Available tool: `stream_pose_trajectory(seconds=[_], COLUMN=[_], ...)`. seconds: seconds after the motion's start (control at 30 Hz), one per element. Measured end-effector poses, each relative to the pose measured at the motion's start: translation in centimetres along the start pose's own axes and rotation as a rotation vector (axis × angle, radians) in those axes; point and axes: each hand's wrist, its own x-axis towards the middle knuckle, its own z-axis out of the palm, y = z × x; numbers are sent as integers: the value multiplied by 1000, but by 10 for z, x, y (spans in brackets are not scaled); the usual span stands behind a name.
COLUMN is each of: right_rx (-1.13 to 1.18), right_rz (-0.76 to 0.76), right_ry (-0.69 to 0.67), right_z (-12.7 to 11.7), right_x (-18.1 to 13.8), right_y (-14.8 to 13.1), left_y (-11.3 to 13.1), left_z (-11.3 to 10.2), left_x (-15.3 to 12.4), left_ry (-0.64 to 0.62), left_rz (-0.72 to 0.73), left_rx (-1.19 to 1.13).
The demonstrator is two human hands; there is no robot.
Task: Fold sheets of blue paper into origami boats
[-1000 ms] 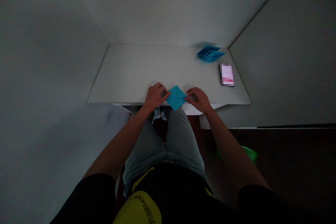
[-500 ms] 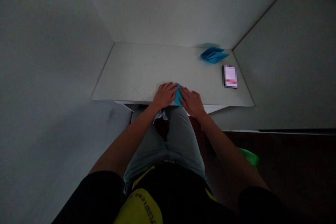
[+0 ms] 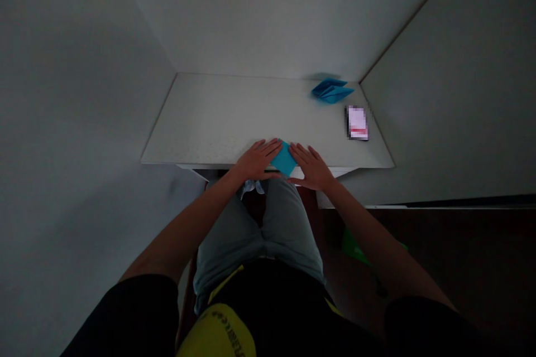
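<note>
A folded piece of blue paper point(image 3: 283, 158) lies at the near edge of the white table point(image 3: 218, 117), just in front of me. My left hand point(image 3: 256, 159) lies flat with fingers stretched out over the paper's left side. My right hand point(image 3: 310, 167) lies flat and open too, its fingertips on the paper's right side. Both hands press down on it; most of the paper is hidden under them.
A finished blue paper shape point(image 3: 330, 90) sits at the table's far right corner. A small pink-and-white card point(image 3: 357, 122) lies near the right edge. Walls close in the table at left, back and right. A green object point(image 3: 355, 248) is on the dark floor.
The paper was a wide diamond pinched at both tips; my hands came together, folding it narrower, and now lie flat on it with fingers spread.
</note>
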Motion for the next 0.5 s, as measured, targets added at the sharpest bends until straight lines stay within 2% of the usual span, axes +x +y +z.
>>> stream_pose_trajectory(seconds=[0.1, 0.17, 0.23, 0.37, 0.43, 0.5], right_rx=[32, 117, 268, 555, 613, 625], right_rz=[-4, 48, 135, 286, 310, 332], right_ry=[39, 113, 192, 280, 292, 293], right_z=[1, 2, 0, -8, -10, -8], right_x=[-5, -3, 3, 27, 39, 48], right_y=[1, 1, 2, 4, 8, 14], left_y=[1, 3, 4, 2, -4, -13], left_z=[-1, -3, -6, -13, -17, -19], left_x=[-2, 1, 8, 22, 24, 24], left_ry=[-27, -4, 62, 289, 386, 409], left_rz=[12, -40, -152, -379, -423, -439], left_rx=[-21, -89, -202, -415, -472, -494])
